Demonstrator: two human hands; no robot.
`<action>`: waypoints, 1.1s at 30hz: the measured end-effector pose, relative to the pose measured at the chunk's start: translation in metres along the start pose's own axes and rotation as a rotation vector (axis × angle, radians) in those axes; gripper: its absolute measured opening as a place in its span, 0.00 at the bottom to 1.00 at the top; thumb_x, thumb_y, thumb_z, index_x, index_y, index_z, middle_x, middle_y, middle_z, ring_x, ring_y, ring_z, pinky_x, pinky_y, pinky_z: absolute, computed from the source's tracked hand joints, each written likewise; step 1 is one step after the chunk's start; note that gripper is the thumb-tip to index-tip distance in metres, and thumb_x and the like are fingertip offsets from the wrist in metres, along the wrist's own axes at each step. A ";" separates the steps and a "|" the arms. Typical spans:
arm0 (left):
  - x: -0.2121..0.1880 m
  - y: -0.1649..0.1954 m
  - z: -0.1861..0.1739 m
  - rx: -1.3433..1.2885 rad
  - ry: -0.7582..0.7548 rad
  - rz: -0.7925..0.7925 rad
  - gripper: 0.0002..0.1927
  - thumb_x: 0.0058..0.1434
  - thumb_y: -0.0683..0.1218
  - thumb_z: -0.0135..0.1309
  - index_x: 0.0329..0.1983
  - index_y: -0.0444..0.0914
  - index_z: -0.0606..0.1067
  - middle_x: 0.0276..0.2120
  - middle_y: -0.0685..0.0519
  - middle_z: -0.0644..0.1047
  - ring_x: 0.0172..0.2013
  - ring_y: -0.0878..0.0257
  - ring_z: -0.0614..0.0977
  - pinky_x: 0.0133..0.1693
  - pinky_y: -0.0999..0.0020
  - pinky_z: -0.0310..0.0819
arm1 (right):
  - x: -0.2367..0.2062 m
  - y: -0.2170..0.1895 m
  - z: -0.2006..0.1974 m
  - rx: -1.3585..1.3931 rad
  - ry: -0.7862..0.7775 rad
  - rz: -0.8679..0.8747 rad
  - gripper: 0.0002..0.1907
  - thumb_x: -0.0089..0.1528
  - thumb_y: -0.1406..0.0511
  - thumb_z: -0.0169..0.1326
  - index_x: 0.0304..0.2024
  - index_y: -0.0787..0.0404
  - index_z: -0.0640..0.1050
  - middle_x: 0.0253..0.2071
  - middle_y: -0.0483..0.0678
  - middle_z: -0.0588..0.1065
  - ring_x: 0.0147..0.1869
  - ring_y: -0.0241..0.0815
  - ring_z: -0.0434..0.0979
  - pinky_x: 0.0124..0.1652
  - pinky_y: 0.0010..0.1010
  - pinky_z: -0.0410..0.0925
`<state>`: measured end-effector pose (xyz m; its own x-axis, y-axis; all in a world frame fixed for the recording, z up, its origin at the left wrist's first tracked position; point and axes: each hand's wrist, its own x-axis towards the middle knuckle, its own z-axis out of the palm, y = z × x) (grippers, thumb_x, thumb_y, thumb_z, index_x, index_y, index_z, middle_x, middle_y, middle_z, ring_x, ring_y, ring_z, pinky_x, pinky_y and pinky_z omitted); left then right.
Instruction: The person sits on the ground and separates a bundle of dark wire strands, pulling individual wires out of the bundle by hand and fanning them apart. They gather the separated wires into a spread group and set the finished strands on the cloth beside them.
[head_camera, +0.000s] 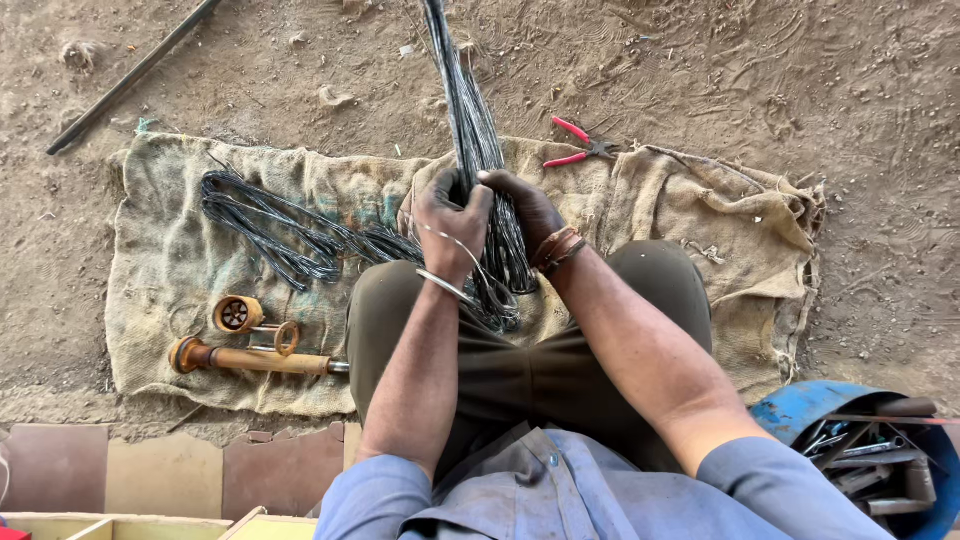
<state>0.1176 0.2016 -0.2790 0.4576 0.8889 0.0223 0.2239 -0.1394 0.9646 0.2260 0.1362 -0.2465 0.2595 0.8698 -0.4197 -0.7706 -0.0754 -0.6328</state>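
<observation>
Burlap sack (200, 260) on dirt ground (800, 90) holds wire loops (270, 225), red pliers (578, 145)

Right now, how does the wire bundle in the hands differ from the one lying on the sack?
The held bundle stands upright, its strands straight and tight, gripped by the left hand and right hand. The loose bundle lies flat on the sack, looped, untouched. Both are dark thin wire.

blue rolled sleeves, olive trousers, metal bangle (443, 285)

Upright dark wire bundle (478, 140), hand-gripped
</observation>
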 end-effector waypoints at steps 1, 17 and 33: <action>0.002 -0.001 -0.003 0.005 -0.012 -0.065 0.09 0.63 0.40 0.58 0.41 0.28 0.77 0.30 0.49 0.80 0.25 0.63 0.80 0.24 0.73 0.77 | 0.001 -0.001 0.001 0.031 -0.015 0.000 0.17 0.61 0.59 0.60 0.47 0.65 0.80 0.40 0.50 0.80 0.40 0.40 0.82 0.43 0.30 0.76; 0.019 0.002 -0.050 -0.562 0.186 -0.249 0.05 0.56 0.36 0.60 0.34 0.29 0.77 0.27 0.52 0.77 0.24 0.67 0.74 0.26 0.73 0.69 | 0.001 -0.132 -0.075 -0.851 0.386 0.007 0.17 0.61 0.60 0.62 0.44 0.69 0.81 0.34 0.53 0.79 0.29 0.38 0.78 0.26 0.27 0.72; 0.048 0.006 -0.082 -0.528 0.312 -0.308 0.09 0.61 0.42 0.57 0.41 0.32 0.77 0.30 0.53 0.81 0.30 0.67 0.79 0.31 0.73 0.76 | 0.017 -0.094 -0.140 -1.740 0.884 0.584 0.26 0.59 0.51 0.65 0.47 0.66 0.78 0.40 0.54 0.80 0.41 0.43 0.82 0.37 0.33 0.75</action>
<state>0.0704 0.2791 -0.2508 0.1531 0.9492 -0.2750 -0.1819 0.3007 0.9362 0.3838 0.0896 -0.2853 0.8069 0.1877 -0.5600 0.2694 -0.9607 0.0661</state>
